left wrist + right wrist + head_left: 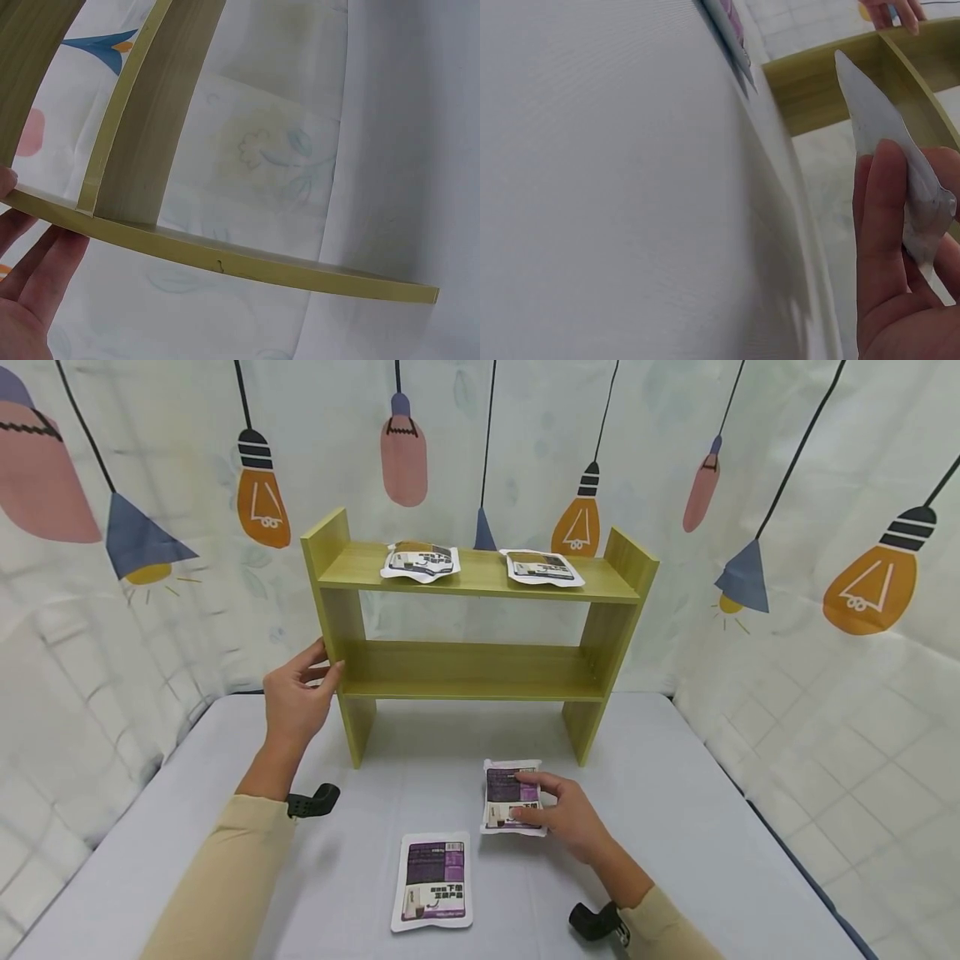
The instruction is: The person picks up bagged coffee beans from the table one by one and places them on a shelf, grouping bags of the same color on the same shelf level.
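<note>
A yellow-green wooden shelf [472,670] with two boards stands at the back of the table. My left hand [298,697] grips its left side panel at the middle board's height; the left wrist view shows fingers behind the panel edge [262,271]. In my right hand [576,817] is a white pouch [501,789] with a purple and white label, pinched at its right edge, in front of the shelf. Edge-on in the right wrist view, this pouch [877,112] sits between thumb and fingers. A similar pouch [432,883] lies flat on the table, label up.
Two more white pouches, one left [422,562] and one right [543,568], lie on the shelf's top board, slightly over its front edge. The white-covered table [360,893] is bordered by hanging cloth [825,718] printed with lamps.
</note>
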